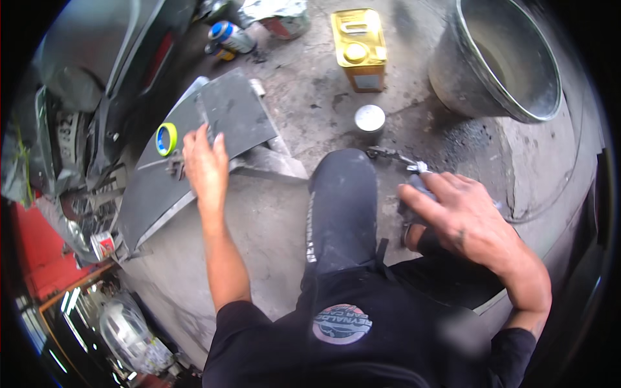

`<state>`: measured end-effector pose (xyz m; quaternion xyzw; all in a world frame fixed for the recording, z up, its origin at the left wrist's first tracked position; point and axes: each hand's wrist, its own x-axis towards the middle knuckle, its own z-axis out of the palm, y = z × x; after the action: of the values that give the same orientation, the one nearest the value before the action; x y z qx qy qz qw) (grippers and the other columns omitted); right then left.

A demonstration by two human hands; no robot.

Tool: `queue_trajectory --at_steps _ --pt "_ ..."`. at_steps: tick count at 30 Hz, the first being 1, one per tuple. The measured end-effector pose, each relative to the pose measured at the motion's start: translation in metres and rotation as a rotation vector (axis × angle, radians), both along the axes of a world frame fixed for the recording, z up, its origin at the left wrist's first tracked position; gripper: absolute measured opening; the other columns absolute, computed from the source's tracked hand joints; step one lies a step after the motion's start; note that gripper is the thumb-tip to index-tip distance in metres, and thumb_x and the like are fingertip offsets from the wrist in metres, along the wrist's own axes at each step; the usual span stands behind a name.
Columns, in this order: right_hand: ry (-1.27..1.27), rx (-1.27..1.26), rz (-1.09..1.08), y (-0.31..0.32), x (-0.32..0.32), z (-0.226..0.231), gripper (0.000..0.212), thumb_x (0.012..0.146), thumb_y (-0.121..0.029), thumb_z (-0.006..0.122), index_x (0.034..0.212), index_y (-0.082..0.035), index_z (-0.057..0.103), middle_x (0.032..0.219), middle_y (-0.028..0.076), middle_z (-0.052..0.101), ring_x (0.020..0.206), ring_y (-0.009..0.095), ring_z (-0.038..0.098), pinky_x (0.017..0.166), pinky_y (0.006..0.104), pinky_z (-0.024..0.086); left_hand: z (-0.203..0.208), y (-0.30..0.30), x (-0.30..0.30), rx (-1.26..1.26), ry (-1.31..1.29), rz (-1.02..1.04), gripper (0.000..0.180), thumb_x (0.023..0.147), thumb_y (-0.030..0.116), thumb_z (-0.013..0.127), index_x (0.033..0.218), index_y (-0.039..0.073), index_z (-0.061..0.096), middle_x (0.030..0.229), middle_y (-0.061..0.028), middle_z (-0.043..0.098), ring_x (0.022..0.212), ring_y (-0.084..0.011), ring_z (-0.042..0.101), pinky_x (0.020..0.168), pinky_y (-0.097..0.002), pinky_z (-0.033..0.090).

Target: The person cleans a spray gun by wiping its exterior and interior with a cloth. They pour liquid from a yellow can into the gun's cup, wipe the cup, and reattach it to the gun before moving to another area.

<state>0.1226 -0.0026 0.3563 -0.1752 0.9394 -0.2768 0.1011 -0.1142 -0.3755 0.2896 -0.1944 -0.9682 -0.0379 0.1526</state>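
My left hand point(206, 165) is at a dark grey panel point(236, 107), its fingers apart and no object seen in them. Just left of it a roll of yellow-green tape point(167, 139) stands on the panel, by a small dark bracket-like piece point(176, 167). My right hand point(462, 210) is raised beside my right knee, fingers curled. Under its fingers shows a greyish object point(420, 186), mostly hidden and too blurred to name. Beyond those fingers, a thin metal tool point(391, 154) with a whitish end is seen against the floor.
Ahead stand a gold rectangular can point(359, 48), a small round tin with a pale top point(370, 119) and a big grey bucket point(498, 58). Blue-topped spray cans point(231, 37) are at the far left. Car body parts point(71, 123) crowd the left side. A hose point(550, 210) curves at right.
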Motion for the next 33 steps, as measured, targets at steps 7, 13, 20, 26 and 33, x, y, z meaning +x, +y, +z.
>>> queue_trajectory --at_steps 7,13,20,26,33 --pt "-0.013 0.106 0.224 0.012 -0.016 -0.057 0.05 0.08 -0.019 0.071 0.126 -0.003 0.059 0.093 0.015 0.062 0.08 0.031 0.068 0.069 0.0435 0.055 -0.02 -0.004 -0.019 0.013 -0.166 0.131 0.033 0.09 0.005 0.064 0.123 0.008 0.066 0.1 -0.0177 0.062 0.095 -0.0354 0.064 0.084 -0.0451 0.049" --pt "0.01 0.07 -0.118 0.019 -0.036 -0.107 0.037 0.089 -0.014 0.059 0.125 -0.005 0.054 0.086 0.016 0.064 0.077 0.035 0.068 0.067 0.0482 0.051 -0.02 0.012 -0.003 -0.105 -0.145 0.242 0.04 0.091 0.003 0.058 0.13 0.009 0.056 0.115 -0.022 0.056 0.104 -0.0418 0.061 0.087 -0.0493 0.049" --pt "-0.287 -0.135 -0.478 0.018 -0.025 -0.113 0.045 0.084 -0.011 0.065 0.127 -0.011 0.052 0.101 0.022 0.064 0.09 0.045 0.065 0.078 0.0525 0.053 0.04 0.042 0.014 0.113 -0.334 0.131 0.063 0.091 0.006 0.062 0.149 0.002 0.039 0.14 -0.03 0.044 0.126 -0.046 0.05 0.108 -0.0477 0.04" --pt "-0.634 -1.045 -1.109 -0.035 0.023 -0.012 0.053 0.086 -0.016 0.063 0.137 -0.002 0.054 0.119 0.01 0.067 0.109 0.019 0.063 0.095 0.0327 0.05 0.124 0.087 0.142 0.424 -1.041 0.104 0.06 0.093 0.013 0.065 0.147 0.004 0.043 0.143 -0.0261 0.048 0.135 -0.0422 0.047 0.113 -0.0462 0.039" --pt "-0.851 -1.178 -1.23 -0.029 0.062 0.116 0.041 0.094 -0.022 0.068 0.128 0.001 0.062 0.114 0.005 0.068 0.105 0.014 0.062 0.095 0.0293 0.047 0.236 0.109 0.228 0.274 -1.37 0.062 0.041 0.094 0.015 0.066 0.133 0.005 0.058 0.13 -0.0171 0.057 0.117 -0.035 0.06 0.098 -0.0426 0.049"
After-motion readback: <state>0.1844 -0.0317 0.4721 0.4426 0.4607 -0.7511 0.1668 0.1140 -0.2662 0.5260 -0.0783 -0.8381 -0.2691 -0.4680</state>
